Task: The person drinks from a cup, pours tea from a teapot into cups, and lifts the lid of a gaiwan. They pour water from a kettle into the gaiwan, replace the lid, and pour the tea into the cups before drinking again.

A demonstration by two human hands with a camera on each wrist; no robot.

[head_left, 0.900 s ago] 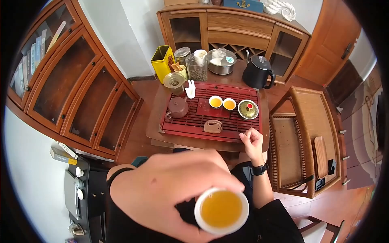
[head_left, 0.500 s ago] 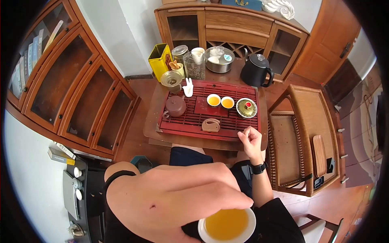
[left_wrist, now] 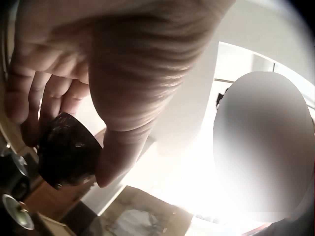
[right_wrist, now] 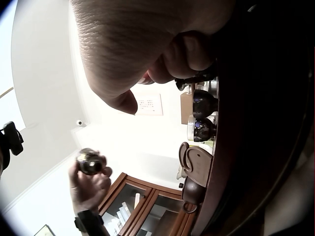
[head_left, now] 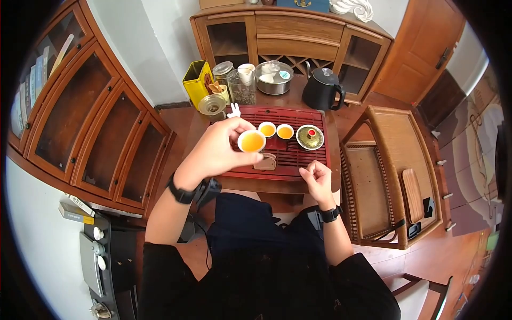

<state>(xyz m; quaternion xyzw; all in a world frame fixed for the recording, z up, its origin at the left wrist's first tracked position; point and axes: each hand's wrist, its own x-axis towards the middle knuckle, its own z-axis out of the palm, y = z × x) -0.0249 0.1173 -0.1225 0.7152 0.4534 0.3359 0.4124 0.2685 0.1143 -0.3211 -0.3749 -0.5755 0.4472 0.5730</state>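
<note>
A: What does the left hand (head_left: pixel 216 149) hold?

B: Its fingers pinch a small white cup (head_left: pixel 252 141) full of amber tea, raised above the red tea tray (head_left: pixel 314 160).

A: And the right hand (head_left: pixel 316 178)?

B: Loosely curled, empty, resting on the table edge at the tray's five o'clock.

A: Other vessels?

B: Two more full cups (head_left: pixel 276 130) at the held cup's one o'clock, with a lidded bowl (head_left: pixel 310 137) just beside them.

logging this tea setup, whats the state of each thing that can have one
held cup: full of amber tea, gripped by the left hand above the red tea tray
two cups on the tray: filled, upright
gaiwan: lid on
black kettle: lid on
right hand: loosely curled, holding nothing, at the table edge
</note>
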